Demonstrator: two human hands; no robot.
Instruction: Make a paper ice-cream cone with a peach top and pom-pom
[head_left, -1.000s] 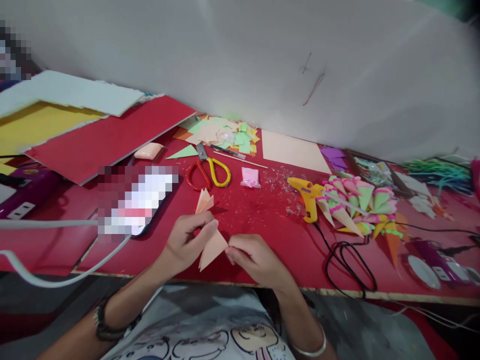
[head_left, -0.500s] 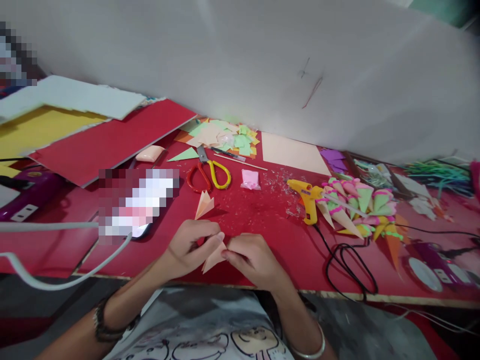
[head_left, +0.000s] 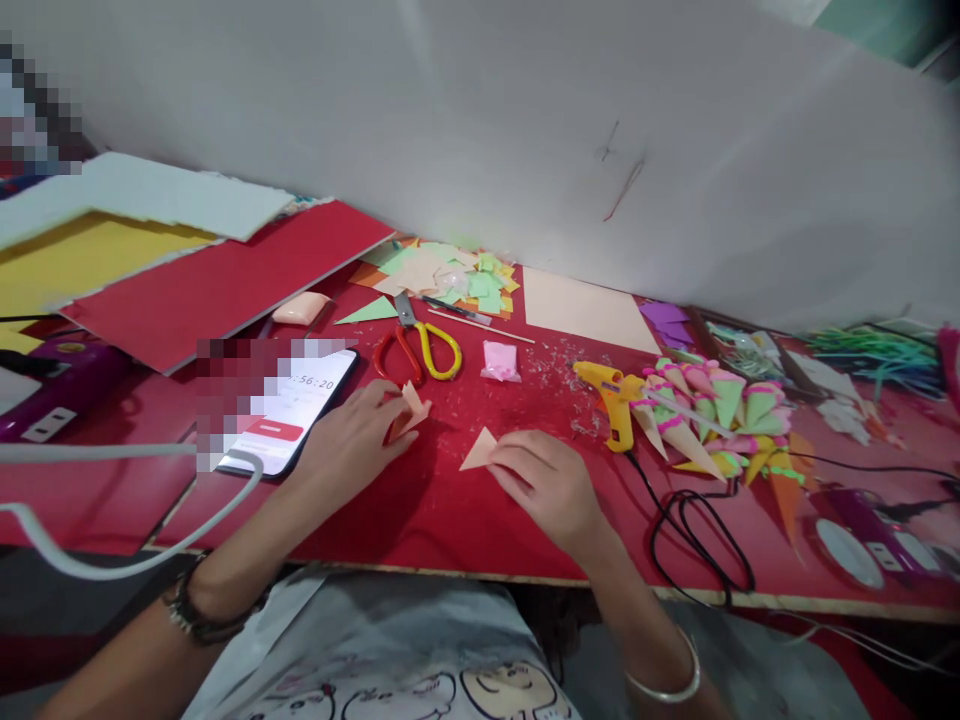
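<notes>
My left hand (head_left: 360,435) has its fingers and thumb around a small folded piece of peach paper (head_left: 414,404), close below the scissors (head_left: 420,345) with one red and one yellow handle. In my right hand (head_left: 551,485) a peach paper triangle (head_left: 478,450) is pinched between thumb and fingers, its point to the left, just over the red table (head_left: 450,530). A small pink packet (head_left: 500,361) lies beyond my right hand. Left of my left hand is a phone (head_left: 285,440) with its screen lit.
A yellow glue gun (head_left: 616,400) with a black cord lies to the right, beside a heap of small paper cones (head_left: 724,400). Paper scraps (head_left: 450,275) and a peach sheet (head_left: 585,305) lie at the back. Red board (head_left: 247,285) is at left; a white cable (head_left: 150,570) crosses there.
My hands have moved apart. The right hand has carried a peach paper piece right and up; the left has gone up and left to the other folded piece.
</notes>
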